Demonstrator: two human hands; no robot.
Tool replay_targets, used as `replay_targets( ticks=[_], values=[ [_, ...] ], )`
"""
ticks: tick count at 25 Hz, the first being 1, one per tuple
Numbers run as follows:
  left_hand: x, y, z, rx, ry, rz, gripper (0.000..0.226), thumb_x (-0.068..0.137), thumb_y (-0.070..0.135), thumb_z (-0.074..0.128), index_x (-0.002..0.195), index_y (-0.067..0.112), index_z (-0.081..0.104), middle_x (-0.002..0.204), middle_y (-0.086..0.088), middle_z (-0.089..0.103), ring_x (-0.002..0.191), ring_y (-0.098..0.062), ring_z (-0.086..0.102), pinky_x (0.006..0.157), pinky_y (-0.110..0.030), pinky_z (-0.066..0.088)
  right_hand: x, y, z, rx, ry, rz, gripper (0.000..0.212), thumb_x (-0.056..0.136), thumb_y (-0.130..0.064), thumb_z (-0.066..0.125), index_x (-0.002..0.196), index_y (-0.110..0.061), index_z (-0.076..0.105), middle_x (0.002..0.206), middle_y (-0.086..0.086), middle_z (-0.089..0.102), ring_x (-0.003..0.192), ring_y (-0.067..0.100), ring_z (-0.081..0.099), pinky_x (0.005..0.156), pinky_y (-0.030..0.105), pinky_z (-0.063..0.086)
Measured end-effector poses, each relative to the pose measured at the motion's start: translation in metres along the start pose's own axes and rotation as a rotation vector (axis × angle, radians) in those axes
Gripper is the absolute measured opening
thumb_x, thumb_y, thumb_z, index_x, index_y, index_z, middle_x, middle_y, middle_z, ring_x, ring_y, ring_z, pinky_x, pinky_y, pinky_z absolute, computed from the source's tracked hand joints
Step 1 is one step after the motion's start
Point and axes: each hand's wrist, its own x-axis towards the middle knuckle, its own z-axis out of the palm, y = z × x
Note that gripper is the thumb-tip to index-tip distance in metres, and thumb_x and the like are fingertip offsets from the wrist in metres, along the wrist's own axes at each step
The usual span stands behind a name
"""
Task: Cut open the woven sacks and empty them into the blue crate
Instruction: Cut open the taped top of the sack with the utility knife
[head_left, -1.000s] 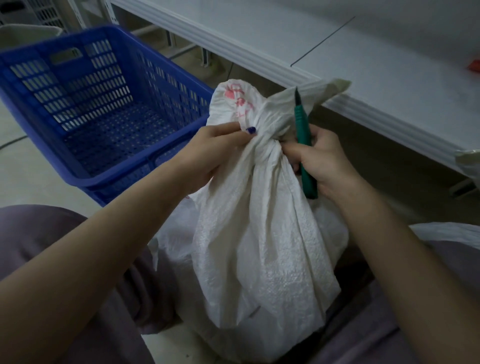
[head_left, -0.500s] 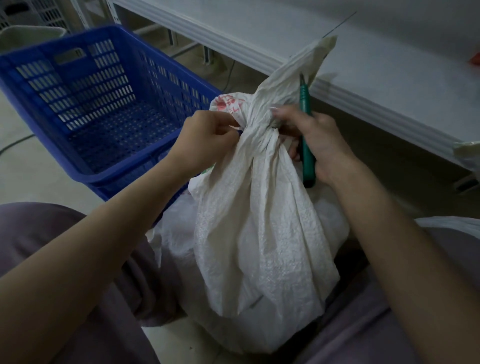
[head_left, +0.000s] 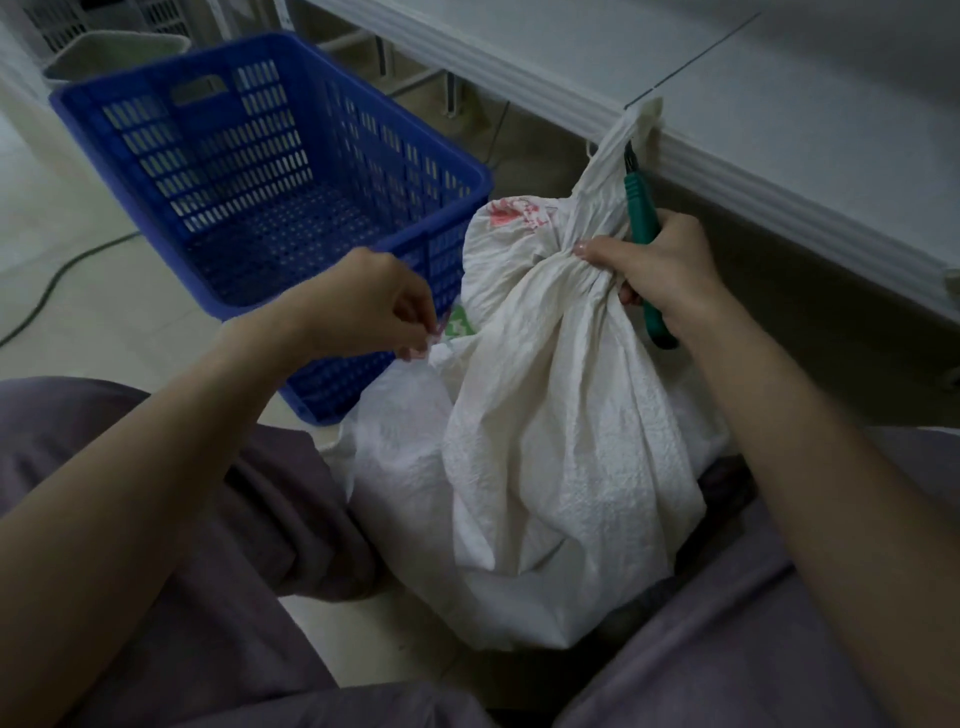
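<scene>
woven sack (head_left: 561, 467) stands on the floor between the knees, just beside blue crate (head_left: 218, 171). right hand (head_left: 660, 270) grips its bunched neck plus green cutter (head_left: 638, 202). left hand (head_left: 363, 306): fingers curled beside sack; cannot tell if pinching anything.

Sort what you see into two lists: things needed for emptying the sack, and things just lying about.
Needed: sack, blue crate, green knife held in the right hand.
Lying about: grey bin, floor cable, white table.
</scene>
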Motion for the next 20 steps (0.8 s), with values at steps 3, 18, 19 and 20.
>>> replay_targets(
  ticks=[3, 18, 19, 20],
  values=[
    [-0.019, -0.008, 0.013, -0.006, -0.308, -0.084, 0.01, 0.083, 0.009, 0.063, 0.084, 0.016, 0.069, 0.059, 0.017, 0.067, 0.063, 0.003, 0.065, 0.061, -0.006, 0.045, -0.001, 0.002, 0.004, -0.052, -0.018, -0.002, 0.036, 0.071, -0.032, 0.078, 0.097, -0.014, 0.061, 0.077, -0.001, 0.061, 0.053, 0.009, 0.053, 0.061, 0.029, 0.051],
    [-0.005, 0.021, 0.026, -0.095, 0.14, -0.172, 0.028, 0.096, 0.034, 0.045, 0.099, 0.01, 0.06, 0.095, -0.006, 0.064, 0.082, -0.019, 0.056, 0.073, -0.03, 0.042, -0.031, -0.005, 0.004, -0.009, -0.243, -0.11, 0.035, 0.071, -0.036, 0.08, 0.083, -0.016, 0.055, 0.065, 0.001, 0.06, 0.05, 0.011, 0.055, 0.051, 0.028, 0.047],
    [0.003, 0.03, 0.024, -0.27, 0.211, -0.223, 0.034, 0.096, 0.04, 0.043, 0.098, 0.009, 0.059, 0.094, -0.007, 0.063, 0.084, -0.021, 0.057, 0.074, -0.033, 0.045, -0.032, -0.006, 0.004, -0.008, -0.267, -0.127, 0.033, 0.074, -0.034, 0.079, 0.079, -0.017, 0.051, 0.064, 0.0, 0.058, 0.049, 0.011, 0.055, 0.05, 0.028, 0.045],
    [0.009, 0.04, 0.023, -0.407, 0.223, -0.259, 0.039, 0.095, 0.046, 0.042, 0.095, 0.01, 0.057, 0.092, -0.006, 0.062, 0.083, -0.021, 0.057, 0.074, -0.034, 0.046, -0.033, -0.008, 0.004, -0.008, -0.28, -0.143, 0.033, 0.076, -0.032, 0.078, 0.076, -0.018, 0.048, 0.063, 0.0, 0.057, 0.048, 0.011, 0.055, 0.048, 0.028, 0.043]
  ],
)
